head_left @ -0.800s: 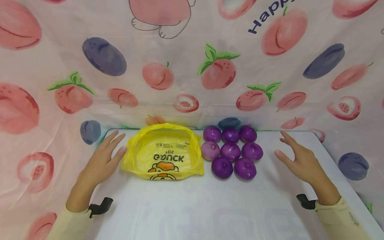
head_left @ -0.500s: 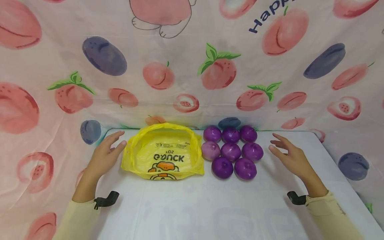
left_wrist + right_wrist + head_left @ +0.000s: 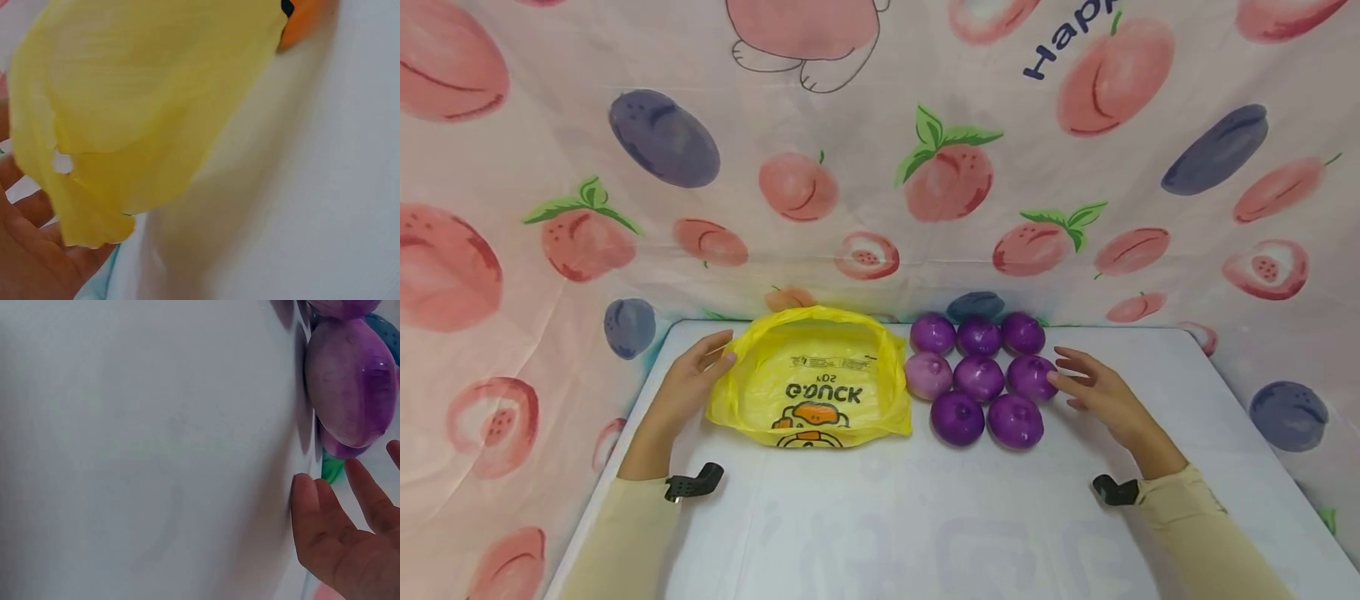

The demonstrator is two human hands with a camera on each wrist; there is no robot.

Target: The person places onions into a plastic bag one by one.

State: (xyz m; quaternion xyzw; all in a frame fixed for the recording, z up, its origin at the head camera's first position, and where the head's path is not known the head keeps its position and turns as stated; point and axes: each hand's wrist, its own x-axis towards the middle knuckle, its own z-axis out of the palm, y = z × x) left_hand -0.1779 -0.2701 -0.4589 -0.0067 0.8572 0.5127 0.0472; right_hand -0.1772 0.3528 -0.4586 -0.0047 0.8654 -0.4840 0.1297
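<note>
A yellow plastic bag (image 3: pixel 737 417) with an upside-down duck print lies on the white table, its mouth spread wide. My left hand (image 3: pixel 685 387) is at its left edge, fingers loosely bent. In the left wrist view the bag's corner (image 3: pixel 94 206) hangs over the fingers of that hand (image 3: pixel 37 250). Several glossy purple onions (image 3: pixel 977 379) stand in rows right of the bag. At the right side of the group, my right hand (image 3: pixel 1101 400) has its fingertips close to the outer onion (image 3: pixel 1032 379). The right wrist view shows the hand (image 3: pixel 350 537) just below an onion (image 3: pixel 350 384), holding nothing.
The white table (image 3: pixel 880 517) extends toward me in front of the bag and onions. Behind it and at both sides hangs a pale pink cloth (image 3: pixel 865 183) printed with fruit. Each wrist carries a small black camera mount (image 3: pixel 696 482).
Both hands have moved inward: the left one right to the bag's edge, the right one left to the onions. Bag and onions stay in place.
</note>
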